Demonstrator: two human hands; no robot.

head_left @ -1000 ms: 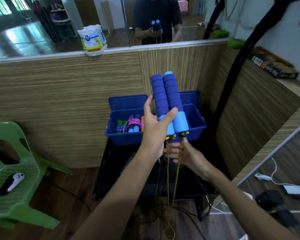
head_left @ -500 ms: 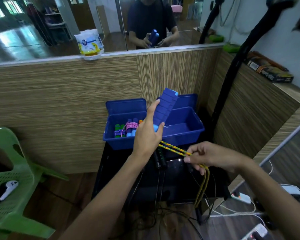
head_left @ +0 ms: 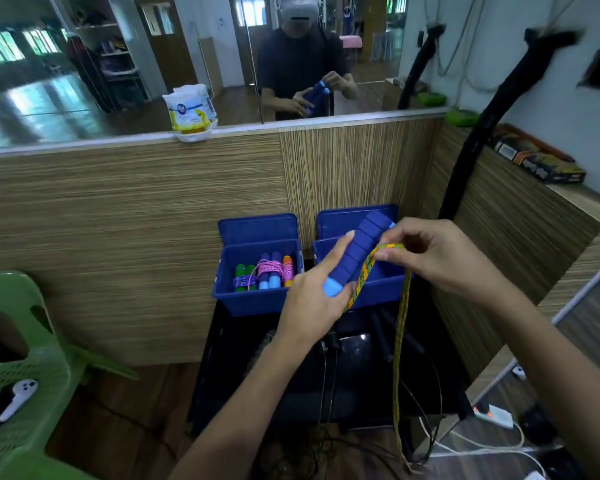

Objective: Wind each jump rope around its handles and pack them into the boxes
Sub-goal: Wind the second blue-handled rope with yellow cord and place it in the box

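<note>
In the head view, the left hand [head_left: 312,299] grips the pair of dark-blue ribbed foam handles [head_left: 357,252], now tilted up to the right rather than upright as a second ago. The right hand [head_left: 437,258], which half a second ago pinched the yellow-green braided cord [head_left: 400,341] low and to the side, has risen and its fingers [head_left: 390,252] pinch it against the handles. The first wrap looks begun; most cord hangs loose, above the right blue plastic box [head_left: 378,289], beside the left blue plastic box [head_left: 253,299] of wound ropes.

My left hand [head_left: 312,303] grips ribbed matt foam handles [head_left: 355,252]; rope [head_left: 400,327] looks braided, woven cloth. Blue boxes [head_left: 257,301] glossy plastic. Wall panel [head_left: 136,220] striped wood laminate. Green chair [head_left: 18,375] perforated plastic.
</note>
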